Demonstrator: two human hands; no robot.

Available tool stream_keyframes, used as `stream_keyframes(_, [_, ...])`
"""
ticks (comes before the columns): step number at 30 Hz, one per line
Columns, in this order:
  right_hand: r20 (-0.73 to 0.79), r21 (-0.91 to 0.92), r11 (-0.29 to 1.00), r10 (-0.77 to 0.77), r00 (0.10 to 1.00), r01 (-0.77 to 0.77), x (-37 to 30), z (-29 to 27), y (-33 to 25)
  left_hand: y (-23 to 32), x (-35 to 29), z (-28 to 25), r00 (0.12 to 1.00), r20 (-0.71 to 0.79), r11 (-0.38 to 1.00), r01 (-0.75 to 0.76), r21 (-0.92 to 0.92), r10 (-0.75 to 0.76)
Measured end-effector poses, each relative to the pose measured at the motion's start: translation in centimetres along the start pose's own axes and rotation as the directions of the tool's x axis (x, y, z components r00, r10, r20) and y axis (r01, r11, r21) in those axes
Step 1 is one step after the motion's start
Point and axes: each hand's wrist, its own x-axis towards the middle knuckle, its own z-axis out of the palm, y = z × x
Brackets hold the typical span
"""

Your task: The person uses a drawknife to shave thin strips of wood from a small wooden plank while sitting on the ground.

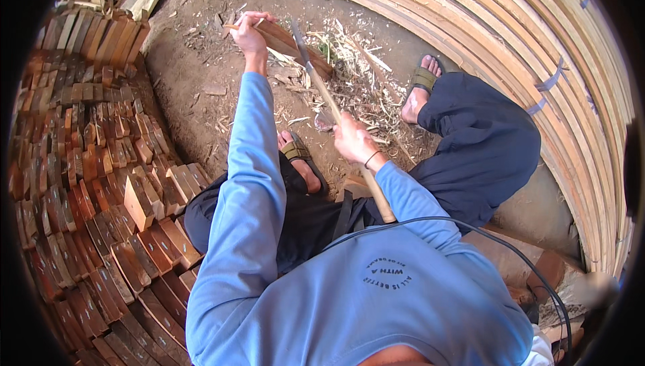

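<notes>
My left hand (252, 33) is out in front with its fingers closed around one end of a brown wooden board (285, 42). The board slants down and to the right over the shavings. In my right hand (354, 139) is a long-handled knife (324, 90), gripped around its pale wooden handle. Its narrow metal blade lies close to the board in this view; I cannot tell whether the two touch. The handle's rear end reaches back past my wrist to my right forearm.
Wood shavings (356, 64) cover the dirt floor between my sandalled feet. Stacked short wooden blocks (87, 185) fill the left side. Long bundled wooden strips (531, 50) curve along the right and far side. A black cable (510, 248) crosses my front.
</notes>
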Motion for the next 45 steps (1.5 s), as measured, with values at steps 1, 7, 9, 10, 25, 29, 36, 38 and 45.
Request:
stream_keyframes(1, [-0.043,0.013,1.000,-0.020,0.999,0.020,0.4,-0.6,-0.2,0.1,0.1,-0.3,1.000,-0.010,1.000,0.016,-0.018,-0.016])
stream_keyframes(7, [-0.017,0.050,0.999,0.018,1.000,-0.018,0.3,-0.2,0.1,-0.3,0.0,-0.4,1.000,-0.007,0.999,0.006,-0.046,-0.006])
stream_keyframes(9, [-0.113,0.012,0.978,-0.205,0.972,0.207,0.4,-0.2,0.4,-0.2,0.1,-0.8,1.000,-0.021,0.999,0.013,-0.052,-0.014])
stream_keyframes(10, [-0.155,0.066,0.978,-0.188,0.970,0.200,0.9,-0.9,0.8,-0.1,0.4,-1.0,1.000,-0.008,0.999,-0.005,-0.043,0.005])
stream_keyframes(25, [0.007,-0.093,0.994,-0.060,0.998,0.061,0.2,2.2,2.1,0.0,-0.4,-0.4,0.999,-0.034,0.999,0.008,-0.041,-0.010])
stream_keyframes(29, [-0.197,0.002,0.990,-0.139,0.971,0.142,1.5,-4.5,-2.5,0.2,1.7,-0.5,0.993,0.029,0.993,-0.115,-0.005,0.115])
stream_keyframes(36, [-0.125,-0.032,0.991,-0.131,0.983,0.128,0.4,-1.1,0.3,-0.4,1.4,-2.2,0.999,-0.025,0.995,-0.044,-0.087,0.042])
stream_keyframes(38, [-0.152,0.046,0.997,-0.061,0.986,0.069,-0.4,-2.2,-1.2,-0.5,0.1,-1.7,1.000,-0.027,0.993,0.013,-0.117,-0.016])
stream_keyframes(45, [-0.243,-0.009,0.987,-0.158,0.957,0.160,0.6,-3.6,-2.9,0.1,0.4,-1.0,0.998,-0.031,0.999,-0.051,-0.001,0.051])
